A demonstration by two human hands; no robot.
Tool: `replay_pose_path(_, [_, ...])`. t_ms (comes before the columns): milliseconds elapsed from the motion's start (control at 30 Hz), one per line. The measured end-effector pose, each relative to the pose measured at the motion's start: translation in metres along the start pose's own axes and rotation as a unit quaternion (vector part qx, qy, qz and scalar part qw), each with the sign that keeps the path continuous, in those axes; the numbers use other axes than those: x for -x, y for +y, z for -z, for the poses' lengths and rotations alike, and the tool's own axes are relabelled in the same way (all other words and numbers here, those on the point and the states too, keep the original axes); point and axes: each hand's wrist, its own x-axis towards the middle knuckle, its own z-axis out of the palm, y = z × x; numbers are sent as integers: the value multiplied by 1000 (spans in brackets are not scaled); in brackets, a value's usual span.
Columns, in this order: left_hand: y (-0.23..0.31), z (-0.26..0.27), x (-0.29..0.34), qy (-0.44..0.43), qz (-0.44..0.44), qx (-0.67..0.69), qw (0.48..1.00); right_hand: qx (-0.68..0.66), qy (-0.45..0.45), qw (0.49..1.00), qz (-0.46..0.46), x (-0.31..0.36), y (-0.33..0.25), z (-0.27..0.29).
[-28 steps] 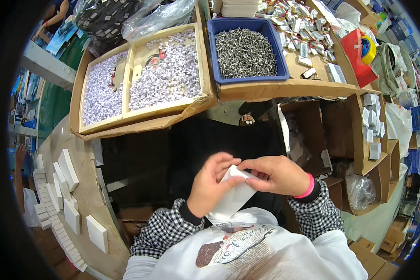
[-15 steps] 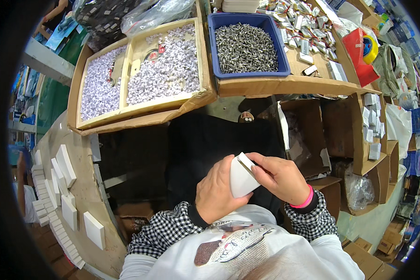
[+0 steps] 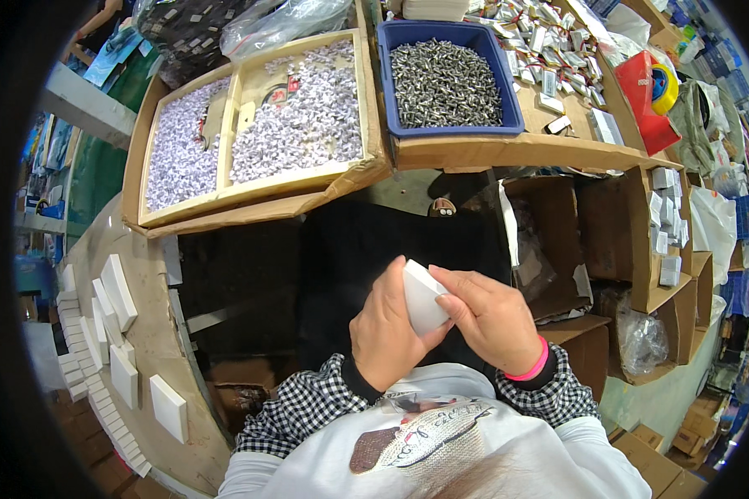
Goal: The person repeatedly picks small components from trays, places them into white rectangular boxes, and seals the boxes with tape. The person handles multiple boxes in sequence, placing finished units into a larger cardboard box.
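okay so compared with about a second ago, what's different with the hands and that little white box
The small white box had an open flap with the right hand working at its top; now it looks closed and sits upright between both hands. The left hand still cups it from the left. Neither hand let go. The blue bin of screws and the white boxes on the left bench stayed as they were.

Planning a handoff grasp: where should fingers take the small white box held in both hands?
Take the small white box by its upper left end, coming from above and the far side. That corner juts clear above the left hand, while the right hand covers its lower right part. Pinch across the two broad flat faces.
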Motion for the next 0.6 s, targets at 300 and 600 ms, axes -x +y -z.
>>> replay_pose_path(300, [-43,3,7,-88,1,278,956,-167,-119,978,-24,1,34,-22])
replay_pose_path(600, [-77,19,26,-13,8,370,929,-344,-41,932,-102,11,33,-73])
